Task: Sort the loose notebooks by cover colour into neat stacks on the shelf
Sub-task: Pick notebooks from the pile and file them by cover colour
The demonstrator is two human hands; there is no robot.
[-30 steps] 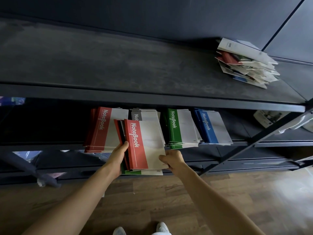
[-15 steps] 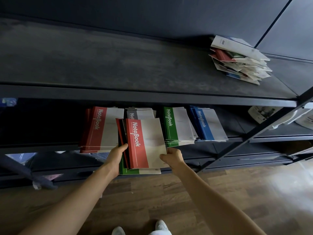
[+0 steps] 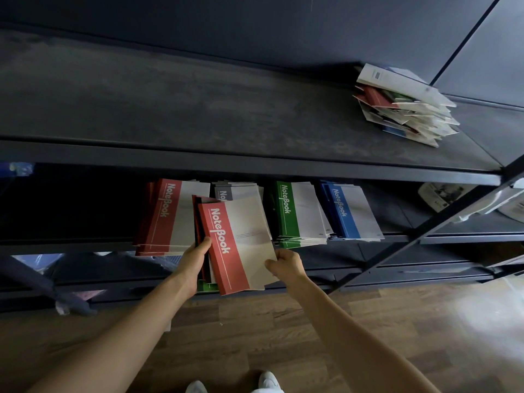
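I hold a small bundle of notebooks in front of the lower shelf [image 3: 453,235], with a red notebook [image 3: 241,245] on top and a green one [image 3: 205,286] peeking out underneath. My left hand [image 3: 195,259] grips the bundle's left edge, thumb on the red cover. My right hand [image 3: 283,265] pinches the red notebook's lower right corner. On the lower shelf stand sorted stacks: red [image 3: 170,217], grey [image 3: 235,190], green [image 3: 297,214], blue [image 3: 351,212]. A messy pile of loose mixed notebooks [image 3: 402,106] lies on the upper shelf [image 3: 170,103] at the right.
A diagonal black metal brace [image 3: 425,231] crosses the shelf's right side. Printed papers [image 3: 442,194] lie further right on the lower shelf. Wooden floor [image 3: 368,321] and my white shoes [image 3: 266,382] are below. A dark wall backs the shelving.
The red notebook on top has tilted, its lower end swung right and lifted off the bundle by my right hand. My left hand keeps its grip.
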